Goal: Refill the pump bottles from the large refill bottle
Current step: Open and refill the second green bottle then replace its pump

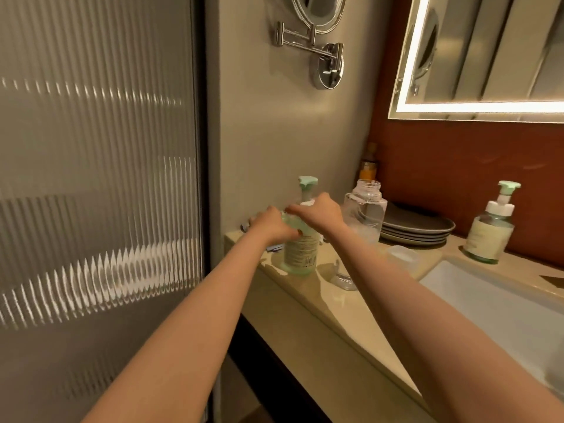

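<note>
Forearms reach from the near edge to the far-left end of counter [335, 300]. Grip: left hand [268, 222] has its fingers curled round the shoulder of green pump bottle [300, 254], which stands upright on the counter. On top, right hand [317, 213] covers white collar [306, 203] below pump head [307, 181]. Its fingers curl down over the collar, but the back of the hand hides the exact pinch.

Reads as the collar-twist step; on or off, can't tell. To do it well:
- Left pins the body down.
- Right turns the collar only, not the nozzle.
- Any lift goes straight up so the dip tube clears.

Uncapped refill bottle [366, 209] stands just right, so mind the right wrist. Far right by sink [503, 300], second pump bottle [491, 236] has its pump on.
</note>
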